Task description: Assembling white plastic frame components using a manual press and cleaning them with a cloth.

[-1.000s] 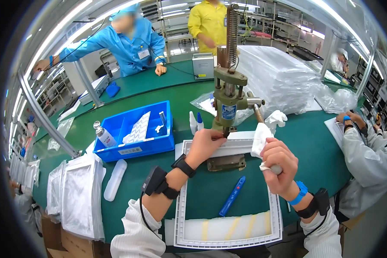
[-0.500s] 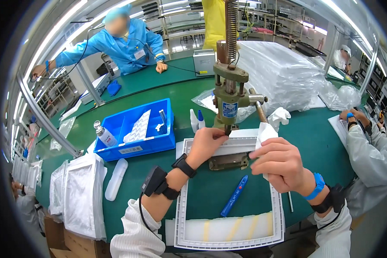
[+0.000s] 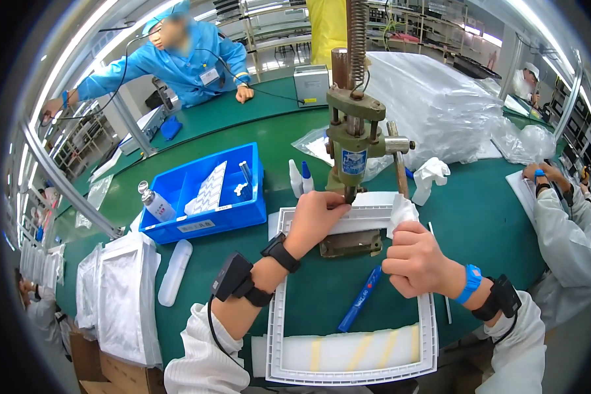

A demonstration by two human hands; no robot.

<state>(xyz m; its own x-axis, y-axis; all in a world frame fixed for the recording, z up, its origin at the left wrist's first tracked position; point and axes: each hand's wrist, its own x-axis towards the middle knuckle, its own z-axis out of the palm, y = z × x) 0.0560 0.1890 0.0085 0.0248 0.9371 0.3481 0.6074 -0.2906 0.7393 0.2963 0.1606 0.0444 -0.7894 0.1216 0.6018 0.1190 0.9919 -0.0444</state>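
- The white frame (image 3: 352, 220) lies flat on the green counter (image 3: 492, 217), its far rail under the hand press (image 3: 354, 131).
- Left hand (image 3: 315, 217), nearer the press, has fingers pressed on that rail.
- Right hand (image 3: 417, 259), just right, is clenched around a white cloth (image 3: 400, 211).

Matt green mat covers the bench (image 3: 505, 217). The white frame (image 3: 427, 328) looks like smooth, slightly glossy plastic. The hand press (image 3: 354, 141) is dull, worn metal with a bare steel spring. The right hand (image 3: 417, 262) pinches a soft, crumpled white cloth (image 3: 400, 213). Glossy blue plastic bin (image 3: 207, 210); clear, shiny film bags (image 3: 433, 98) behind.
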